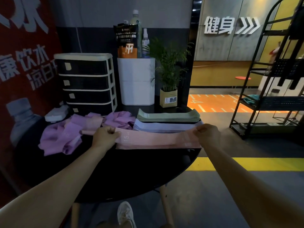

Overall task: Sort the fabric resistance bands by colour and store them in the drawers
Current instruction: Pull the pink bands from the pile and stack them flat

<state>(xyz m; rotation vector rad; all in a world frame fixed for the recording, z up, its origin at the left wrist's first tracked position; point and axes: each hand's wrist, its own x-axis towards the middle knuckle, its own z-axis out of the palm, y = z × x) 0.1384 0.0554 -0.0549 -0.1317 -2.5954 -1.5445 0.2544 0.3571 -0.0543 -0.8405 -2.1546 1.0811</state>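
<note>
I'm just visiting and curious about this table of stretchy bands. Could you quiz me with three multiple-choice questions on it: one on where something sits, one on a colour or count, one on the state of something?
1. Where does the flat stack of green fabric bands lie?
A. On the floor
B. Behind the pale lilac stack, in front of the potted plant
C. Inside a drawer

2. How many drawers does the black drawer unit with cream frame have?
A. Two
B. Four
C. Six

3. What is the state of the pink fabric band?
A. Crumpled in the purple heap
B. Rolled up
C. Held out flat, pinched at both ends

Answers:
1 B: the green stack sits at the back of the round black table, just before the plant pot.
2 B: four dark fronts, each with a pale label.
3 C: the left hand and right hand each have a grip on one end.
</note>
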